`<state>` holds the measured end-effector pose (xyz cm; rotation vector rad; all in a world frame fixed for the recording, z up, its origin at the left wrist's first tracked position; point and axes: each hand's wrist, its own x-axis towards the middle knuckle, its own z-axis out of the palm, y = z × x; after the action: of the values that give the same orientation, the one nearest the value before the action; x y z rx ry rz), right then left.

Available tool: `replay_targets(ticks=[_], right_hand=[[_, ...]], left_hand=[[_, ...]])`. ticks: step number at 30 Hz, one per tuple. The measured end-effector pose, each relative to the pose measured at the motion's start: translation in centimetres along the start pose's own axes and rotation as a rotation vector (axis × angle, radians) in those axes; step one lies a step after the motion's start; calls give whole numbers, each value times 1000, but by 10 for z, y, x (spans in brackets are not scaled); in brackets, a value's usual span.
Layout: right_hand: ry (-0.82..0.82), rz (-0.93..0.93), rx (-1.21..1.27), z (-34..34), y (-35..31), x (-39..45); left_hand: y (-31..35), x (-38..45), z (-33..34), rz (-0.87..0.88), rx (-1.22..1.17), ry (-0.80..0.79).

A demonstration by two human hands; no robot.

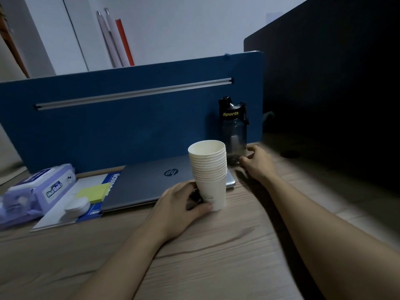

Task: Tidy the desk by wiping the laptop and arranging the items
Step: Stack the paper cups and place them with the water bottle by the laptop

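A stack of white paper cups (208,169) stands on the wooden desk (216,245), in front of the right end of a closed grey laptop (151,182). My left hand (179,208) grips the bottom cup of the stack, thumb in front. A dark sports bottle (233,131) stands upright behind the cups against the blue divider (119,126). My right hand (257,161) is at the bottle's base, thumb and fingers curved around its right side; I cannot tell whether it has a firm hold.
Left of the laptop lie a blue-and-white notebook (65,208) with a yellow sticky-note pad (95,192) and a small white round container (76,207) on it. A purple wet-wipes pack (36,191) sits at the far left. A dark partition (335,83) rises on the right.
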<state>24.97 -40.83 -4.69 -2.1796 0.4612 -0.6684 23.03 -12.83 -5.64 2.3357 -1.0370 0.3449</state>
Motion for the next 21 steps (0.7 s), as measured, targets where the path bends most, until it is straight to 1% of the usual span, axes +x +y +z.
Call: replay_targets(ticks=[5,12,18,21], right_hand=[[-69,9,134,-18,-7,-35],[-189,-58,73,-45,-15,-104],[-195,-88,82,-64,-21,-154],[-198,-85,87,-74,-24,-174]], left_hand=[[3,-1,-1,-23,-19,-31],[22,-18,-2,-14,-14,-90],[51,-43,2,-21,-30,-146],[70,-52,4,24,-23,-211]])
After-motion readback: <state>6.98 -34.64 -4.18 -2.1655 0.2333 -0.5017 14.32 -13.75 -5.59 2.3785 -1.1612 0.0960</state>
